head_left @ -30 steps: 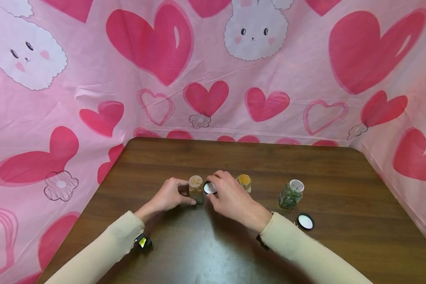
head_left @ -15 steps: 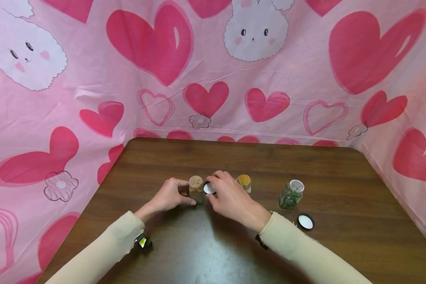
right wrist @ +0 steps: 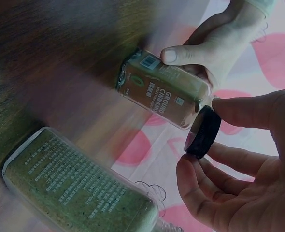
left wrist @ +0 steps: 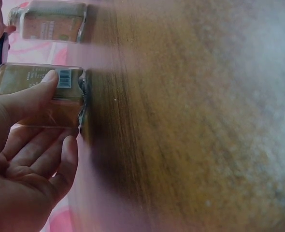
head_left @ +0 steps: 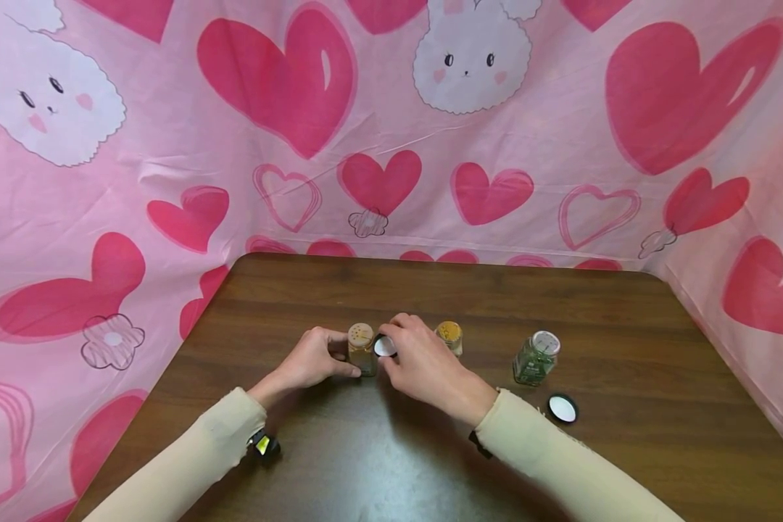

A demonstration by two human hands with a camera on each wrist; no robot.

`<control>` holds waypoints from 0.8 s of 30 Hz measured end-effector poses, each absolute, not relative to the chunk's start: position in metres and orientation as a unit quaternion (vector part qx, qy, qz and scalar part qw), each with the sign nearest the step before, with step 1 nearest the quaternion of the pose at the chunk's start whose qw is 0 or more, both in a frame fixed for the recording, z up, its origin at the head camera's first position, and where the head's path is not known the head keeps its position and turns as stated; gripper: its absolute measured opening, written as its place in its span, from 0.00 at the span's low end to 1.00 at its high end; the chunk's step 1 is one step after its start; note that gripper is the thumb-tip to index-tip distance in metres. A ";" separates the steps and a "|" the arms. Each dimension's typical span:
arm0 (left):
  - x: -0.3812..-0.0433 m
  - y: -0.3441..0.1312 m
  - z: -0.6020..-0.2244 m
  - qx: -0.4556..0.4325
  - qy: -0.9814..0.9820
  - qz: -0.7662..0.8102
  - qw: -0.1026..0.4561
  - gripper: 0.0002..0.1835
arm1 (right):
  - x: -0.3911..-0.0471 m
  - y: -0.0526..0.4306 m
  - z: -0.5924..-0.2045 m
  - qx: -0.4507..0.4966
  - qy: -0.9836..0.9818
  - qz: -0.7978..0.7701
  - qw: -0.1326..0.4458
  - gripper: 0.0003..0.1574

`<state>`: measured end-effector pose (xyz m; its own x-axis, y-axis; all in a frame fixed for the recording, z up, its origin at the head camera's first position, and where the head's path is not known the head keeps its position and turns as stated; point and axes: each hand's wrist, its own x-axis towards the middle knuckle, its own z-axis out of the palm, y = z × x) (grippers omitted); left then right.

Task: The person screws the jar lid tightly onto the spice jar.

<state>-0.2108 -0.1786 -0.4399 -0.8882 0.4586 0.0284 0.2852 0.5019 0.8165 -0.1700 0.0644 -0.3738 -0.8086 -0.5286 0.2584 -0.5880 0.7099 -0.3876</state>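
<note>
Upright on the table, the ground cinnamon jar (head_left: pixel 363 359) shows its perforated shaker top. My left hand (head_left: pixel 308 360) grips it from the left, with the thumb across its labelled side in the left wrist view. Just right of the jar's top, my right hand (head_left: pixel 427 366) pinches a black screw cap (right wrist: pixel 206 133) between thumb and fingers. The cap is tilted on edge, its white inside facing the head camera. It is off the jar; whether the two touch is hard to tell.
Partly behind my right hand stands a spice jar with a yellow-dusted top (head_left: pixel 449 333). Farther right are a jar of green herbs (head_left: pixel 535 360) and a loose black cap (head_left: pixel 562 409), white inside up. A pink heart-patterned cloth (head_left: pixel 391 109) surrounds the wooden table (head_left: pixel 339 457).
</note>
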 end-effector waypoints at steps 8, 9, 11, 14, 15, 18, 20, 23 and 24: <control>-0.212 -0.178 -0.441 0.217 0.862 0.449 0.093 0.26 | -0.170 0.063 -0.373 0.302 -0.924 0.225 0.060 0.25; -0.212 -0.178 -0.441 0.216 0.863 0.448 0.092 0.26 | -0.171 0.063 -0.373 0.304 -0.924 0.223 0.062 0.25; -0.212 -0.178 -0.440 0.216 0.863 0.447 0.092 0.26 | -0.171 0.063 -0.373 0.306 -0.923 0.221 0.069 0.25; -0.212 -0.178 -0.441 0.216 0.863 0.447 0.092 0.25 | -0.171 0.063 -0.374 0.311 -0.922 0.218 0.078 0.25; -0.212 -0.178 -0.441 0.215 0.863 0.447 0.093 0.25 | -0.171 0.063 -0.374 0.312 -0.921 0.217 0.080 0.25; -0.212 -0.178 -0.440 0.212 0.864 0.447 0.095 0.26 | -0.171 0.063 -0.374 0.311 -0.922 0.218 0.078 0.25; -0.212 -0.177 -0.440 0.210 0.864 0.446 0.097 0.26 | -0.171 0.062 -0.373 0.310 -0.922 0.218 0.076 0.25; -0.212 -0.177 -0.440 0.211 0.865 0.445 0.097 0.26 | -0.171 0.062 -0.373 0.308 -0.923 0.221 0.073 0.26; -0.212 -0.177 -0.440 0.212 0.864 0.446 0.096 0.26 | -0.171 0.062 -0.373 0.307 -0.923 0.221 0.073 0.26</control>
